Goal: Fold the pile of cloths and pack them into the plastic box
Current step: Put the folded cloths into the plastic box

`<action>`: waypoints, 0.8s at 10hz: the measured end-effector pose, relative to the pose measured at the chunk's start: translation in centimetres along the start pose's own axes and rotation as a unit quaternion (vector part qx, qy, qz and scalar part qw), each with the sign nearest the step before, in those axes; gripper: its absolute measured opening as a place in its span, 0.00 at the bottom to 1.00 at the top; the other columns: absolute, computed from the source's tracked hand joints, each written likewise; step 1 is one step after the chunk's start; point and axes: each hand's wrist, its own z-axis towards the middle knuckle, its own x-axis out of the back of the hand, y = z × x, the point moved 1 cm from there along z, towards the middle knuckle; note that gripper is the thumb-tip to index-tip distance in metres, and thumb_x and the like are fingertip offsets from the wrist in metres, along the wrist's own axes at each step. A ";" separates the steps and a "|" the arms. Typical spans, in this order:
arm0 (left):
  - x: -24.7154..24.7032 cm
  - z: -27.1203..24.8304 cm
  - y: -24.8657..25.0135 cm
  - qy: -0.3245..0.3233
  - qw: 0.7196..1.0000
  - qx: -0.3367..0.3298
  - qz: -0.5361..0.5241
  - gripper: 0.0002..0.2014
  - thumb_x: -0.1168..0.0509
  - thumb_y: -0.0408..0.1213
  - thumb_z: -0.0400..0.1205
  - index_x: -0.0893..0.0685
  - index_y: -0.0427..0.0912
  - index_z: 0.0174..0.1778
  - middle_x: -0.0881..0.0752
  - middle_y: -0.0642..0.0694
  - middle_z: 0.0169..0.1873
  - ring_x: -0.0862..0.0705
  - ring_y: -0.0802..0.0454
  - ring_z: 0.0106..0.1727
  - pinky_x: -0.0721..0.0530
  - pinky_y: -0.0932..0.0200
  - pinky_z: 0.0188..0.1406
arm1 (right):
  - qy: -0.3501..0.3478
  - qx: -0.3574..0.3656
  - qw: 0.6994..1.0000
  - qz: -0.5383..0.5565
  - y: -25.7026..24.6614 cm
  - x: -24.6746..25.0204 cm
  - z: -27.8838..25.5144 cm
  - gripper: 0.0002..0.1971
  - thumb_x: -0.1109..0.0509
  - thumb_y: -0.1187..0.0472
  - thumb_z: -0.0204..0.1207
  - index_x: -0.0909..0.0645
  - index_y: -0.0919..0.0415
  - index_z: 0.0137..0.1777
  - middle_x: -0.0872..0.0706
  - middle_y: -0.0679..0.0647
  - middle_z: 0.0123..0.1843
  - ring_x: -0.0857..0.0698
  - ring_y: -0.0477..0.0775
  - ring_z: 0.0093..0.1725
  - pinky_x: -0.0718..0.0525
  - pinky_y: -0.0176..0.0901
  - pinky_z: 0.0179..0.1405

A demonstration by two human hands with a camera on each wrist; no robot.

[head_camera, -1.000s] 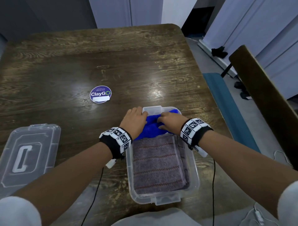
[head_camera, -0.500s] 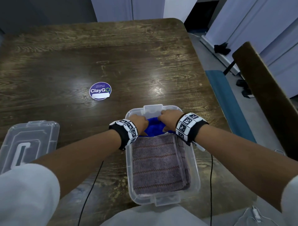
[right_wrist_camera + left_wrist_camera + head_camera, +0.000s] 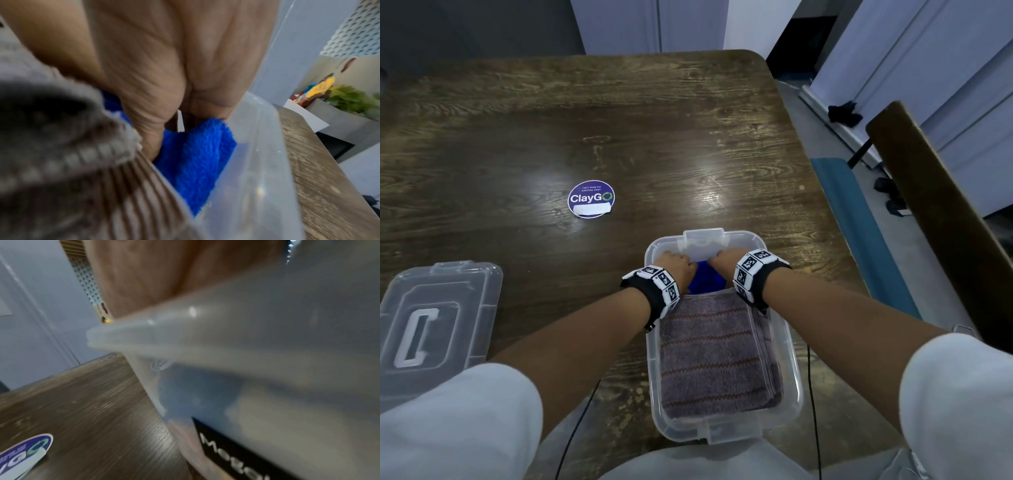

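The clear plastic box (image 3: 654,377) stands at the table's near edge. A folded grey towel with brown stripes (image 3: 712,353) fills its near part. A blue fluffy cloth (image 3: 705,279) sits squeezed at the far end, between the towel and the far wall. My left hand (image 3: 678,265) and right hand (image 3: 722,262) are side by side over it, fingers curled down into the box. In the right wrist view my right hand (image 3: 164,65) grips the blue cloth (image 3: 201,154), its thumb wedged against the grey towel (image 3: 61,146). The box rim (image 3: 185,331) hides my left fingers.
The box's clear lid (image 3: 431,318) lies on the table to the left. A round purple sticker (image 3: 591,198) is stuck on the wooden table (image 3: 688,137) further out. A dark chair back (image 3: 935,212) stands off the table's right edge.
Both hands have gone down and forward with the blue cloth, from above the rim into the far end of the box. Less blue shows now.
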 end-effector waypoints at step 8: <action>-10.0 -17.8 -9.8 0.327 0.824 0.201 -0.417 0.10 0.36 0.30 0.83 0.11 0.43 0.53 0.14 0.39 0.50 0.15 0.36 0.52 0.19 0.48 0.55 | 0.187 0.085 0.960 0.190 -16.1 9.4 -7.2 0.09 0.33 0.55 0.82 0.14 0.53 0.57 0.10 0.56 0.57 0.14 0.61 0.59 0.15 0.54 0.61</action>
